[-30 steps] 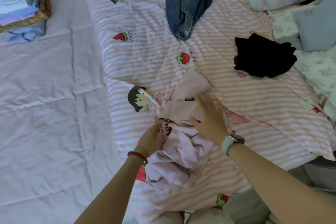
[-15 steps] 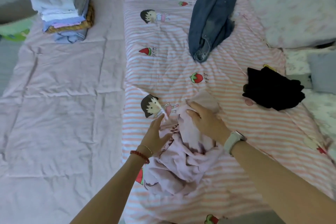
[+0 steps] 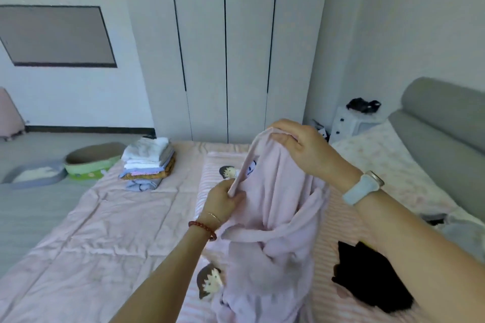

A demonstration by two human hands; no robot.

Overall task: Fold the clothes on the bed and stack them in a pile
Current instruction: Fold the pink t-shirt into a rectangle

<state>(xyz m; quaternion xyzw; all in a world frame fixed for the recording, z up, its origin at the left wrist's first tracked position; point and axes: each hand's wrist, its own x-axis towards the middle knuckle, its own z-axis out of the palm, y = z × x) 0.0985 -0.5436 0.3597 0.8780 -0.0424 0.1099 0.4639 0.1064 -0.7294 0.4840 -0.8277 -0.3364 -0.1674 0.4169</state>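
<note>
Grey tray (image 3: 31, 174) and green basket (image 3: 91, 160) are sitting on the floor off the bed's left edge. Folded pile (image 3: 148, 162) is resting near the far left corner of the bed (image 3: 105, 231), on the plain pink sheet.

My left hand (image 3: 223, 200) is pinching one edge of the pink garment (image 3: 273, 217), thumb and fingers closed on the fabric strip, red bead bracelet (image 3: 203, 228) sitting on the wrist. My right hand (image 3: 307, 149) is gripping the top of the same garment, fingers curled over the fabric, holding it up over the middle of the bed. The garment is hanging between both hands, lower part bunching down toward the near edge; can't tell if the hem is touching the striped cover (image 3: 328, 304), the folds are hiding it. Cartoon prints on the cover are peeking out beside the garment's left side.

White watch (image 3: 363, 187) is sitting on my right wrist. Black garment (image 3: 367, 283) is lying crumpled on the striped cover toward the near right, apart from the pink one. Grey headboard (image 3: 446, 126) is running along the right edge, small white cabinet (image 3: 354, 120) standing beyond the far right corner with something dark on top.
</note>
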